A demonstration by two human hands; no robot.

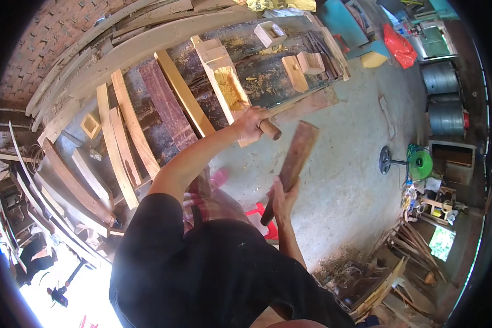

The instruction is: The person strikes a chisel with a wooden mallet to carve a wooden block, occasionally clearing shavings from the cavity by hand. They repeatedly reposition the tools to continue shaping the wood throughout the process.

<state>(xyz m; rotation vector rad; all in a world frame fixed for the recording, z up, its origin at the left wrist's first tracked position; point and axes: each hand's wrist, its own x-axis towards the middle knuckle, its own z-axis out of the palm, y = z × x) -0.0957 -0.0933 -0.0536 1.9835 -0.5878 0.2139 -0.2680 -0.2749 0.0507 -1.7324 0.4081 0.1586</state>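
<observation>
The person's left hand (250, 124) is clasping a short wooden handle (270, 129), fingers wrapped round it, over the near end of the hollowed block (229, 90); whether they're touching the block, I can't tell. The block is lying mostly just beyond those fingers, its long axis running away from the person, nearer the left hand than the right. The right hand (284, 199) is gripping a wooden mallet (297, 150), its thick head pointing out beyond the fingers.
</observation>
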